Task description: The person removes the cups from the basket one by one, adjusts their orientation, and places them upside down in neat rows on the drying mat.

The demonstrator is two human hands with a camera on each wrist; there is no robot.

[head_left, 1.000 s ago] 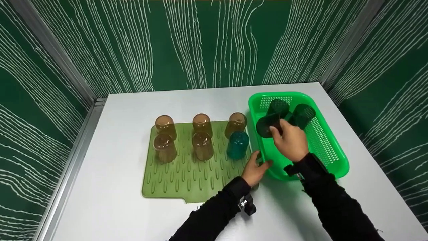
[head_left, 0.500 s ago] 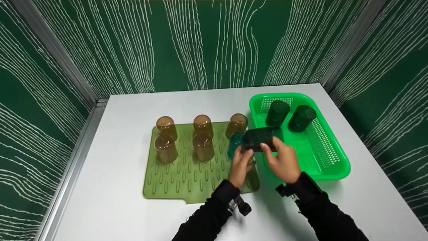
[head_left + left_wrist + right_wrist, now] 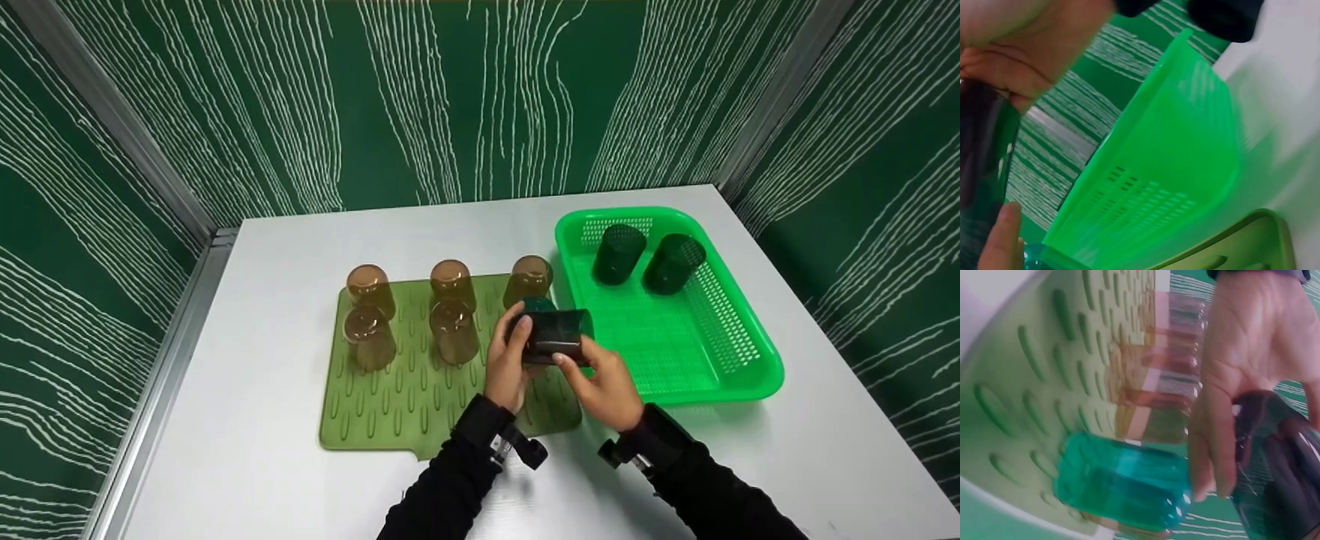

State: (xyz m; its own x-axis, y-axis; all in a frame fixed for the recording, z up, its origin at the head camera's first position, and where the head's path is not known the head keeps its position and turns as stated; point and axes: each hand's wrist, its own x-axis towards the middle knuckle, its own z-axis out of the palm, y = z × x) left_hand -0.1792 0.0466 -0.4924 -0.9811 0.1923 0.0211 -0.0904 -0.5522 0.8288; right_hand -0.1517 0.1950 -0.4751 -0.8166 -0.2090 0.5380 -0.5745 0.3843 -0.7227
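Two hands on one dark cup (image 3: 555, 337), held sideways just right of centre frame, over the right part of the green mat (image 3: 442, 409). Left hand (image 3: 505, 367): fingers and thumb clamped around the cup's left end. Right hand (image 3: 611, 386): thumb on the near side, fingers at the right end, also clamped. Can't tell which end is the mouth. The left wrist view has the cup cut off at the left edge, a fingertip against it lower left; the right wrist view has it at lower right, fingers along its side.

Teal cup (image 3: 1123, 481) stands on the mat, lower middle of the right wrist view; in the head view it's mostly hidden behind the held cup.

Five brown cups (image 3: 454, 337) on the mat, closed end up: three across the back row, two in front at left and middle.

Green basket (image 3: 667, 352) just right of the mat, right side of frame. Two more dark cups (image 3: 620, 255) sit apart from each other at its upper end; lying or leaning, can't tell.

White table (image 3: 255, 360) under everything, green walls (image 3: 517, 97) with white lines around it. Black sleeves (image 3: 435, 487) come in from the bottom edge.
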